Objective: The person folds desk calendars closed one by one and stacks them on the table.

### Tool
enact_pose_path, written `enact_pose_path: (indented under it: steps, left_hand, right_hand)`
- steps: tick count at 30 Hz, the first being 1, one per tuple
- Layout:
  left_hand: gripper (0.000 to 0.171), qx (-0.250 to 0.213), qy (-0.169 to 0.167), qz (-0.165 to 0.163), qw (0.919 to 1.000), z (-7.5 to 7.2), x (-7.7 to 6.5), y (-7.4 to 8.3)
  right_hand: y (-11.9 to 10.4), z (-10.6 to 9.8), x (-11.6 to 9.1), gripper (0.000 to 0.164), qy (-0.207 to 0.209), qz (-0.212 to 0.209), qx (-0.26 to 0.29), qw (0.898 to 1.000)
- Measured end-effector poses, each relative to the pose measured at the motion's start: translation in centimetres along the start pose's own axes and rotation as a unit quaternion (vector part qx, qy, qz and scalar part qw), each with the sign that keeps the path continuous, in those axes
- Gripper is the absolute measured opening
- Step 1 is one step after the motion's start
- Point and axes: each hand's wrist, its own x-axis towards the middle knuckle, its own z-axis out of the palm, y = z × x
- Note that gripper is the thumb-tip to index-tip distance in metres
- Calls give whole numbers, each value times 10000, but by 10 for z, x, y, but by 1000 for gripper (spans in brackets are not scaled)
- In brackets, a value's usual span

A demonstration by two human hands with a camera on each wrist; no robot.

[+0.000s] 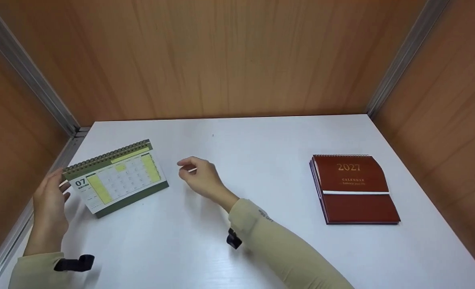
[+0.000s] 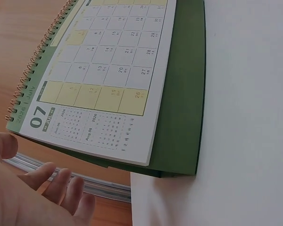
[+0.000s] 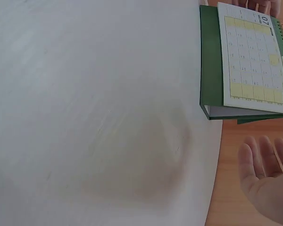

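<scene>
A green desk calendar point(image 1: 121, 178), turned to a page marked 07, stands on the left part of the white table, its spiral binding at the top. At its left end is my left hand point(image 1: 51, 204); in the left wrist view the thumb point(image 2: 7, 145) is close to the binding corner, and the other fingers are spread below, apart from the calendar. Whether the thumb touches the corner I cannot tell. To the right of the calendar, my right hand point(image 1: 201, 178) hovers with loosely bent fingers and holds nothing. The right wrist view shows a gap between that hand and the calendar point(image 3: 252, 56).
A dark red 2027 calendar point(image 1: 354, 208) with a white band rests on the right side of the table point(image 1: 253, 156). Wood-grain panels point(image 1: 229, 60) with metal corner strips enclose the back and both sides. Black wrist devices point(image 1: 75, 263) sit at both sleeves.
</scene>
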Motion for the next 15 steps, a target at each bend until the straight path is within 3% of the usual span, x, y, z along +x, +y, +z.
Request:
enact_pose_path:
  steps: [3,10,15]
  left_hand:
    - [55,1,-137,19,9999,-2,2,-5]
    - [37,-212,-519,404,9976,-3,5,-18]
    - [37,-249,-698,337,9967,-3,4,-24]
  right_hand:
    - [-4,14,3,27,-108,169,22,9998]
    - [-3,39,6,38,-405,476,-103,9980]
    - [3,50,3,47,-622,625,-117,9960]
